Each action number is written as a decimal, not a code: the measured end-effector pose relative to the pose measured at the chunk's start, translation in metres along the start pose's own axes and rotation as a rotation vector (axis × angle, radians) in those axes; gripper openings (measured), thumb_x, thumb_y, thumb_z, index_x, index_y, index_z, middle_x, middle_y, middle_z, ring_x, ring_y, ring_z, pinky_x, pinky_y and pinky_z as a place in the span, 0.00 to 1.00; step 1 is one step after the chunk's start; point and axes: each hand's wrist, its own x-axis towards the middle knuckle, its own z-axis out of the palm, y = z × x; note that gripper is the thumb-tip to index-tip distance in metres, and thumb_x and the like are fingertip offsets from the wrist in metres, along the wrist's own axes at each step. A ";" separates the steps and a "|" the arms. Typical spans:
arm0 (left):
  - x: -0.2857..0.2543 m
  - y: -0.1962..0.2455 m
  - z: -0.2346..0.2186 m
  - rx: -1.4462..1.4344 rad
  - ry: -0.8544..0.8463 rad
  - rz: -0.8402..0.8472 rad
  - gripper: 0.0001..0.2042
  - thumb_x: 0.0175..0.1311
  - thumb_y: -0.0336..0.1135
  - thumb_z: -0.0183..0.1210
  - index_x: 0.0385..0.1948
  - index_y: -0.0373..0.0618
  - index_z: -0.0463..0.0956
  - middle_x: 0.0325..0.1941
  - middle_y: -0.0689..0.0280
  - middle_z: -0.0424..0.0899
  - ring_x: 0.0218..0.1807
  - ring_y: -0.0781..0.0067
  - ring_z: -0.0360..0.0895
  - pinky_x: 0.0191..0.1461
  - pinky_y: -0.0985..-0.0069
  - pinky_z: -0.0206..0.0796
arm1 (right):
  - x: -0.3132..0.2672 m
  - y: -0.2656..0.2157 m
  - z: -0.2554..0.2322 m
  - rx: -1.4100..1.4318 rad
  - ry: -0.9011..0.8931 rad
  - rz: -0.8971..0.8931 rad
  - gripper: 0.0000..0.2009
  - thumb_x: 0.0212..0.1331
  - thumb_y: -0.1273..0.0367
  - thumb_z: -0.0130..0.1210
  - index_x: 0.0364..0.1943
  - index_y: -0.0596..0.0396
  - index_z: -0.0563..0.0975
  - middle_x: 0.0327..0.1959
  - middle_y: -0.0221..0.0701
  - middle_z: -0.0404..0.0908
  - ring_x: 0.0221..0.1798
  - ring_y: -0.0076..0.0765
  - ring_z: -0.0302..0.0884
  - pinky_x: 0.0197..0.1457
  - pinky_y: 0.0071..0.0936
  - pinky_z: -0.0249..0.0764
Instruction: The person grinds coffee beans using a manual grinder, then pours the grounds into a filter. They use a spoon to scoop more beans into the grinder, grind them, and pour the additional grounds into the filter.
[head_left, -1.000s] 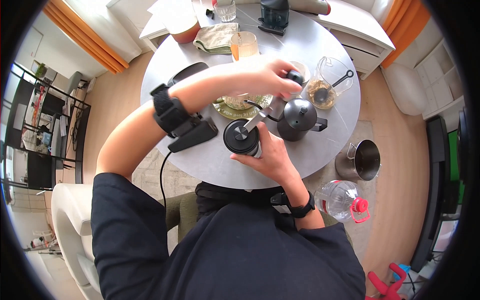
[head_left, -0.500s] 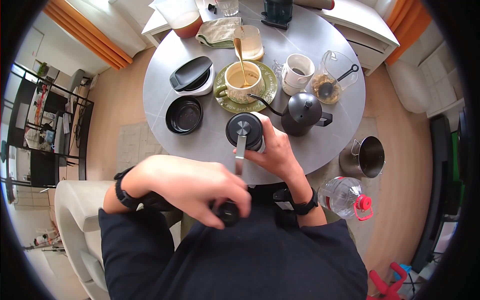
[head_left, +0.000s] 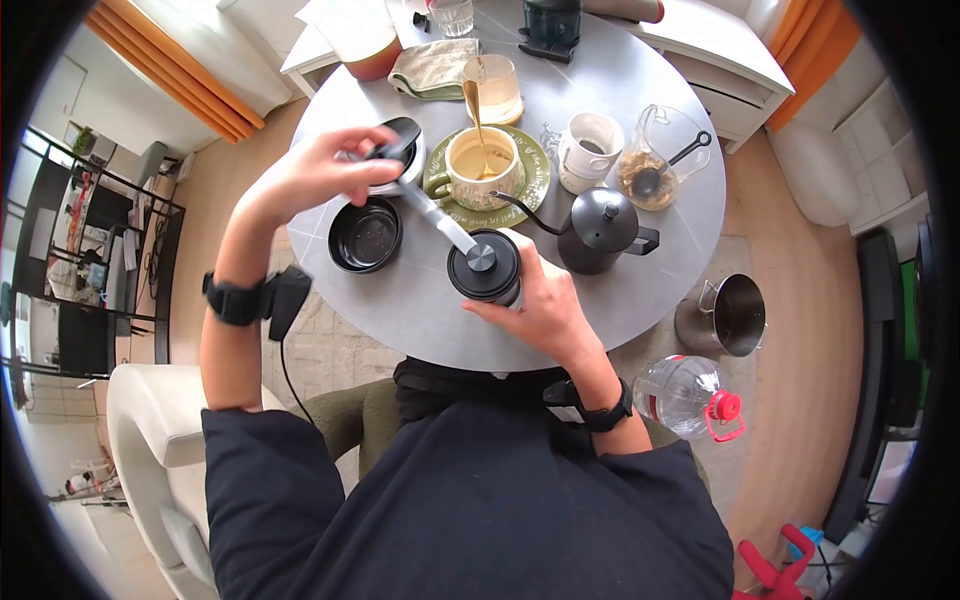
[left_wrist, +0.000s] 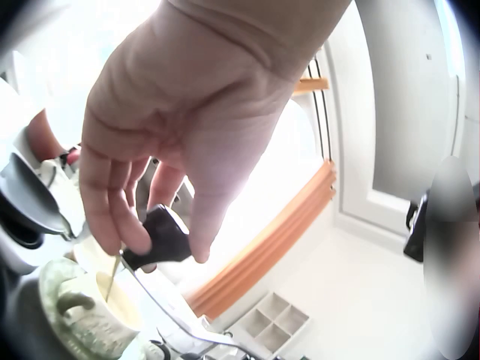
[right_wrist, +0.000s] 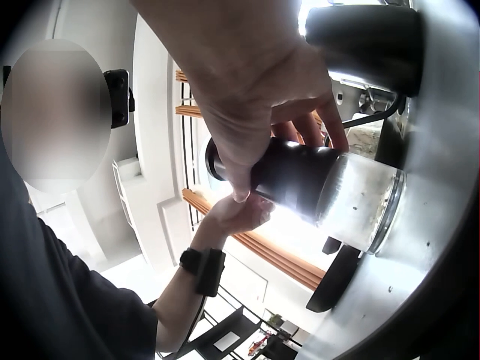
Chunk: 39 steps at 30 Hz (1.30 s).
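A black hand grinder [head_left: 483, 265] stands upright near the table's front edge, its clear glass base [right_wrist: 361, 201] showing in the right wrist view. My right hand [head_left: 548, 305] grips the grinder's body from the right side. From the lid a metal crank arm [head_left: 437, 217] points to the far left, over the table. My left hand [head_left: 325, 170] pinches the black crank knob [left_wrist: 166, 236] between thumb and fingers, above the grey scoop-like tray [head_left: 402, 135] on the white base.
Behind the grinder stand a cup [head_left: 485, 168] with a gold spoon on a green plate [head_left: 540, 190], a black gooseneck kettle [head_left: 600, 230], a white mug [head_left: 590, 150] and a glass jug [head_left: 650, 180]. A round black dish [head_left: 366, 235] lies to the left.
My left hand has swung the crank from the far right, round past the front near my body, to the far left. My right hand still grips the grinder in nearly the same place.
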 end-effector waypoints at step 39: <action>0.028 0.018 0.010 -0.088 -0.065 0.107 0.22 0.60 0.38 0.63 0.54 0.40 0.73 0.41 0.67 0.80 0.41 0.82 0.78 0.47 0.82 0.73 | 0.002 0.001 -0.003 -0.021 -0.023 -0.042 0.35 0.43 0.61 0.72 0.55 0.57 0.65 0.39 0.42 0.79 0.39 0.48 0.81 0.41 0.36 0.76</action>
